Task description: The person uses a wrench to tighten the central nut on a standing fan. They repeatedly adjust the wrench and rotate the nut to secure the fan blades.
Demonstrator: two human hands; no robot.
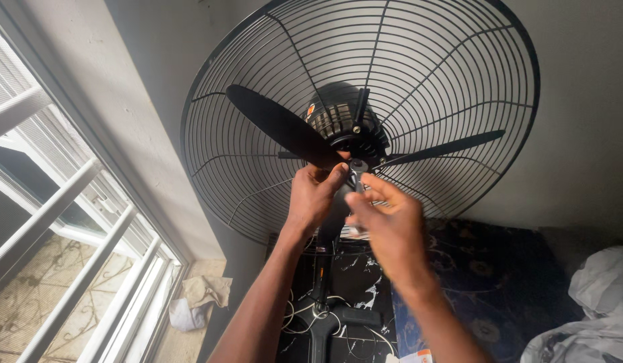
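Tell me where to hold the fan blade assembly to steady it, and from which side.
Grip the broad upper-left blade near its root by the hub, coming from below and in front, where the left hand already sits. The front is open, and the rear wire guard blocks access from behind. The right hand pinches something small at the hub.

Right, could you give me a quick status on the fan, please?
Left hand gripping black fan blade at hub. Right hand working small metal tool there. Rear wire guard clear.

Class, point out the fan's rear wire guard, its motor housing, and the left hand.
Rear wire guard [459, 60], head view: on the upper wires.
Motor housing [335, 111], head view: on the dark dome.
Left hand [315, 198], head view: on its back.
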